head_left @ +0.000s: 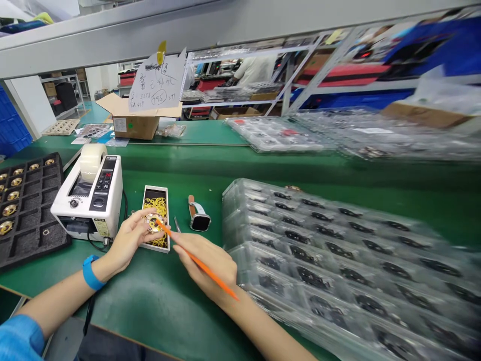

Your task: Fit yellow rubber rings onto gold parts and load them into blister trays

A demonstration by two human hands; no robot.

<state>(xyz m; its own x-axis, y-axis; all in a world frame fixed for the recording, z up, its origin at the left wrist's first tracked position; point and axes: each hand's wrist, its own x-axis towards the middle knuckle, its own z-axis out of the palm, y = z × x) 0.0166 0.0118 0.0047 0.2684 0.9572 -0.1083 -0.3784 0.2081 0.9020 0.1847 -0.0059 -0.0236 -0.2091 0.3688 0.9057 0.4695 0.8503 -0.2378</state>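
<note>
My left hand [130, 239] pinches a round gold-rimmed watch part [154, 222] by its edge. My right hand [206, 260] is closed around a thin orange stick [205, 268], held like a pen. Its tip meets the face of the watch part, where a small yellow piece shows. Right under both hands stands a white open box [168, 210] with many yellow rings [161, 203] inside. Beside the box lie tweezers [177, 224], partly hidden by my right hand, and a smartwatch [200, 222] with a light band.
A white tape dispenser [98, 198] stands left of the box. Farther left is a black foam tray [35, 200] with gold round parts. Stacked clear plastic trays [240, 240] of dark parts fill the right side. A cardboard box [135, 126] sits behind, under a metal beam [225, 27].
</note>
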